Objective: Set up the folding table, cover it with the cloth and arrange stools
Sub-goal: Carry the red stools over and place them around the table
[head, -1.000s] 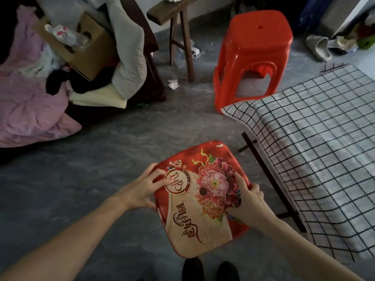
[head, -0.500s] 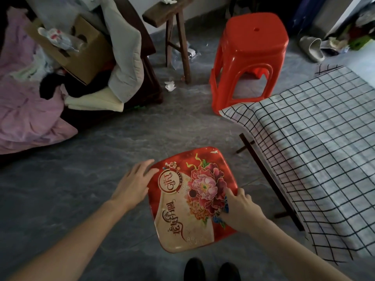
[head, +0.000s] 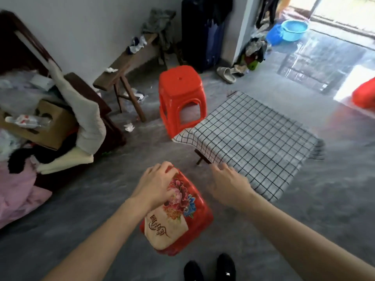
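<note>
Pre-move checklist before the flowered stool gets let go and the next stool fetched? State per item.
1. Cloth on table: ok, it covers the whole top.
2. Flowered stool upright on the floor: cannot tell, legs hidden under the seat.
3. Left hand on it: ok, rests on the seat's far corner.
4. Right hand free: ok, off the seat, fingers relaxed, holds nothing.
5. Plain red stool placed: ok, upright at the table's far corner.
6. Shoes clear of the flowered stool: ok, just behind it.
</note>
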Demonstrator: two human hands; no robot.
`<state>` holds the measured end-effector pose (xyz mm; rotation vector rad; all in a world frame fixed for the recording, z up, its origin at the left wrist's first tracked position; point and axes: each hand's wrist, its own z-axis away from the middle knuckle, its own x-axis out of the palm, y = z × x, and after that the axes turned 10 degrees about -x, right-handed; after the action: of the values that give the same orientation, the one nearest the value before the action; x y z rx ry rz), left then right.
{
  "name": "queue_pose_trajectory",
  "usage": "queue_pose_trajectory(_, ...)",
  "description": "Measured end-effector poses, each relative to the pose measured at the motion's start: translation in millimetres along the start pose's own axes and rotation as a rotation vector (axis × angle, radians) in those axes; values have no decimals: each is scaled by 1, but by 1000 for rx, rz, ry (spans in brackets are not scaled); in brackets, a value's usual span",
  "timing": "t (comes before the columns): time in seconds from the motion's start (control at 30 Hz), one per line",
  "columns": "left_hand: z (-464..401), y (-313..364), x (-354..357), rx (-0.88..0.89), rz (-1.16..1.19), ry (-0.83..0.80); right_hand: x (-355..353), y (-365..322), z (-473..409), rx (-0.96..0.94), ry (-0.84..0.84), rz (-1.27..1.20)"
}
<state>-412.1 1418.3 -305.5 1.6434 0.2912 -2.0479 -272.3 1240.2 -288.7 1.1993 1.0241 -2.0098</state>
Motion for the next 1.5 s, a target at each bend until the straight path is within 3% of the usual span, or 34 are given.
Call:
queue_pose_trajectory(0.13, 11, 78, -62, 113, -34, 41, -52, 33, 75, 108, 152, 1)
queue_pose_trajectory(0.4, 35, 262, -117, 397, -118, 69, -108, 108, 244, 395, 311, -30)
queue_pose_trajectory(0.67, 89, 481, -123, 797, -230, 154, -149, 214, 454, 716, 480, 15)
queue_pose_trajectory(0.93, 170, 686, -96, 1129, -199, 141, -134, 278, 648, 1044, 562, -22)
queue_pose_trajectory(1.17, 217, 809, -70, 1347, -274, 113, -110, 308, 740, 1266, 612, -135)
queue_pose_trajectory(1.5, 233, 948, -36, 1660, -372, 101, -96, 372, 806, 1510, 633, -265)
